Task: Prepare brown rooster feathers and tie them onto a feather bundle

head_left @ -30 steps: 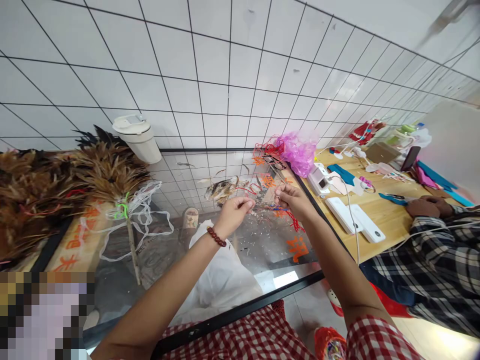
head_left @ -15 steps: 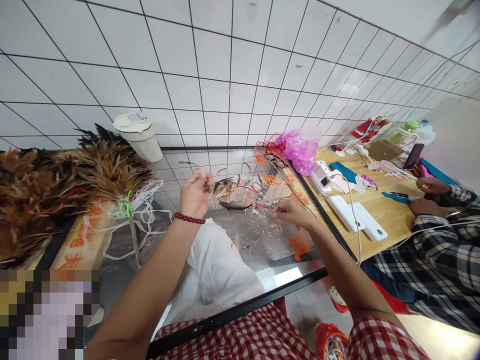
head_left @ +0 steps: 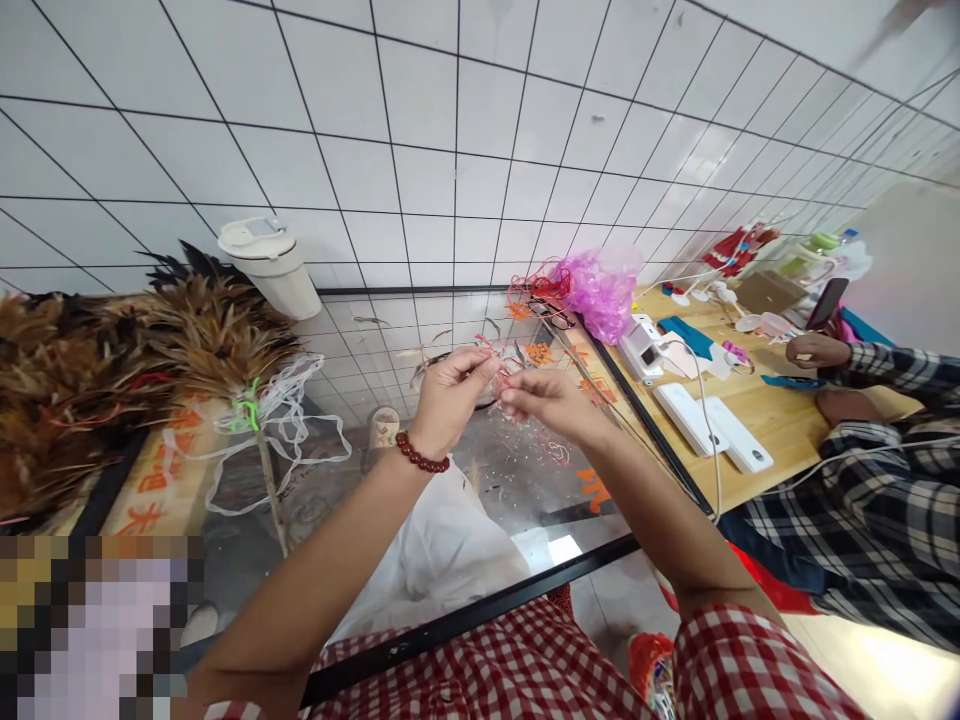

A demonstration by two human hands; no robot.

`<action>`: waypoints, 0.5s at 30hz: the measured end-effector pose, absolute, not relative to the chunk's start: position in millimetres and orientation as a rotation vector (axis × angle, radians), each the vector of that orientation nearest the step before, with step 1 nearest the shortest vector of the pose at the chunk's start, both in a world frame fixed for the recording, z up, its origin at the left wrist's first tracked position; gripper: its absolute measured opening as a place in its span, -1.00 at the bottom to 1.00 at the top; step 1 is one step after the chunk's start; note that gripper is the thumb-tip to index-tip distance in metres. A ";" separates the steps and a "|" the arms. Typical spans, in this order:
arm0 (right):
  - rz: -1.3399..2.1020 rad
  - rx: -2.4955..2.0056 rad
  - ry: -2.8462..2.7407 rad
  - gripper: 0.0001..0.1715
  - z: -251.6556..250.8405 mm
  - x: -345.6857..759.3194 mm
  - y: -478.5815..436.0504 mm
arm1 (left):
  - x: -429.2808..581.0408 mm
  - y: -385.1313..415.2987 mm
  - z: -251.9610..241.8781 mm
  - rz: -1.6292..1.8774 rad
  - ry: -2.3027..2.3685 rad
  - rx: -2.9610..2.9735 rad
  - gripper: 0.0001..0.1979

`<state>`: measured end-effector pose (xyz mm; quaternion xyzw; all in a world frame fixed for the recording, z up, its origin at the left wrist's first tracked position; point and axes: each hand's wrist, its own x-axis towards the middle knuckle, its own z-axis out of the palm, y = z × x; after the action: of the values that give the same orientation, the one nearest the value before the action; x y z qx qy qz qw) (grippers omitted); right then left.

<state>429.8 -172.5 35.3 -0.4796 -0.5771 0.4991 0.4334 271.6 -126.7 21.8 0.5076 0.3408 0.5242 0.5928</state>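
Note:
My left hand [head_left: 454, 395], with a dark red bead bracelet [head_left: 421, 456] at the wrist, is closed in a pinch over the middle of the glass tabletop [head_left: 517, 500]. My right hand [head_left: 553, 402] faces it, also pinching, with the fingertips almost meeting. Between them show thin strands of red string [head_left: 501, 372]; their ends are hidden by the fingers. Loose feathers lie on the glass behind the hands and are partly covered by them. Pale crumbs and a small tangle of string [head_left: 556, 452] lie near my right hand.
At left lies a feather duster [head_left: 229, 335] with a stick handle and white ribbon [head_left: 300, 437]. A white cup [head_left: 274, 270] and a purple plastic bag [head_left: 600, 290] stand by the wall. Right, white devices [head_left: 686, 420] lie near a co-worker's hands [head_left: 819, 350].
Both hands have come together over the glass: my left moved right, my right moved left. The co-worker's upper hand has shifted left.

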 end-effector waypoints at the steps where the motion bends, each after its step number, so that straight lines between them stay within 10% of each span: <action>1: 1.181 -1.235 -1.378 -0.66 35.4 439.3 -172.6 | 267.7 -123.4 19.9 1.236 0.805 1.219 -0.78; 15: 0.280 -1.954 -1.955 -0.78 17.9 517.2 -168.0 | 189.0 -45.6 -51.4 0.781 1.682 2.132 -0.84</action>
<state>517.2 -168.0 17.9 -0.6917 -0.6921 0.0990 0.1808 189.0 -45.6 -51.4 0.7452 0.5878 0.2728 0.1572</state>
